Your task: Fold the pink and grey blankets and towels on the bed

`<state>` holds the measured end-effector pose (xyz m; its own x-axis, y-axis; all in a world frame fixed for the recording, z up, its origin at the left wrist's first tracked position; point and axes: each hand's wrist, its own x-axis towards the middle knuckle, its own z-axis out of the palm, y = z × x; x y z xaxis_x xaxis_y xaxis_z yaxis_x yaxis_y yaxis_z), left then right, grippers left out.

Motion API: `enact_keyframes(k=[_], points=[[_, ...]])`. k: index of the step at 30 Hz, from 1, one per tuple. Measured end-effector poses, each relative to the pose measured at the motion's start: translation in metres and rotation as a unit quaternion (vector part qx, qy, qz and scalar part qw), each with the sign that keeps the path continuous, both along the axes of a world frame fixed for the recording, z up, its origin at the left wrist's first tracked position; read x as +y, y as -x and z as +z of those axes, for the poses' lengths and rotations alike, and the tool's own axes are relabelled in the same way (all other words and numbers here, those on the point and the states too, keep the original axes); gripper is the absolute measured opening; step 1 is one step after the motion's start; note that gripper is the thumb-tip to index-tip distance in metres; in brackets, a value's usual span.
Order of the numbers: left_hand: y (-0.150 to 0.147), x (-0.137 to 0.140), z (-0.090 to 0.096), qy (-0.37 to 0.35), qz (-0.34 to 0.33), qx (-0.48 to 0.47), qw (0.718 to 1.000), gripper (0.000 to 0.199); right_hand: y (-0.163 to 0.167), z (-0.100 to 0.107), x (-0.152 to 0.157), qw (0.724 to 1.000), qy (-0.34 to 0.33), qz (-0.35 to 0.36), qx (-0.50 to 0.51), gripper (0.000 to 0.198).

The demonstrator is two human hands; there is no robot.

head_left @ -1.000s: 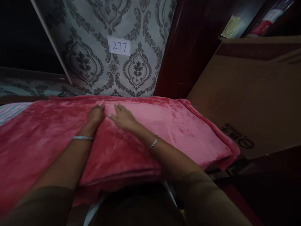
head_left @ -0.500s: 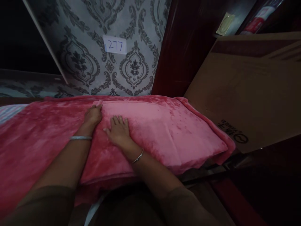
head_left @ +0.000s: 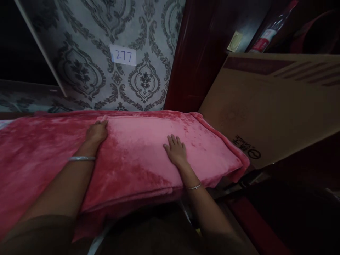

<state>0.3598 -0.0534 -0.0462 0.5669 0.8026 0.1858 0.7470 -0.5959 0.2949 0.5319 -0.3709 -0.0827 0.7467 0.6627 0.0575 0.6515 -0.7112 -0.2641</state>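
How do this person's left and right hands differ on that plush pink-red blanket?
The left hand looks curled, while the right hand lies flat, fingers spread. The left hand is at a corner of the folded plush pink-red blanket; the right hand is on a paler patch. The left hand's wrist wears a broad silvery bangle, the right hand's a thin silvery bangle. Both hands touch the blanket.

Left hand (head_left: 97, 133) bare; around wrist, pale silvery bangle (head_left: 82, 158), rather wide band. Right hand (head_left: 175, 152) bare; at wrist, thinner silvery bracelet (head_left: 194, 186) with one small raised piece. Left sleeve (head_left: 39, 232) dark, brownish-olive, looks plain; hem leaves forearm uncovered. Right sleeve (head_left: 224, 244) also dark, its edge hard to distinguish in shadow. Body clothing (head_left: 154, 235) dark, details lost in dimness.
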Motion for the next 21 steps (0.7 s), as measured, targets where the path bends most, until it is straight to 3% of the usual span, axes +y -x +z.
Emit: enact_keyframes(k=[6, 9, 11, 14, 17, 19, 21], points=[[0.0, -0.002, 0.001, 0.002, 0.002, 0.02, 1.0, 0.057, -0.017, -0.016, -0.051, 0.997, 0.013, -0.068, 0.015, 0.06], [-0.001, -0.003, 0.002, 0.007, 0.004, 0.023, 1.0, 0.057, -0.01, 0.0, -0.058, 0.995, -0.009, -0.098, -0.001, 0.061], [-0.002, -0.004, 0.003, 0.012, 0.004, 0.025, 1.0, 0.056, 0.011, 0.017, -0.049, 0.996, -0.046, -0.074, -0.034, 0.062], [-0.002, -0.005, 0.003, 0.015, 0.004, 0.026, 1.0, 0.055, 0.071, 0.038, -0.018, 0.989, -0.078, 0.108, -0.065, 0.062], [-0.001, -0.006, 0.002, 0.014, 0.0, 0.027, 1.0, 0.054, 0.138, 0.039, 0.012, 0.924, -0.068, 0.371, -0.06, 0.06], [-0.001, -0.007, 0.002, 0.012, -0.002, 0.026, 1.0, 0.053, 0.168, 0.029, 0.021, 0.897, -0.061, 0.435, -0.045, 0.061], [0.0, -0.007, 0.001, 0.01, -0.002, 0.023, 1.0, 0.052, 0.178, 0.017, 0.021, 0.894, -0.059, 0.444, -0.036, 0.063]])
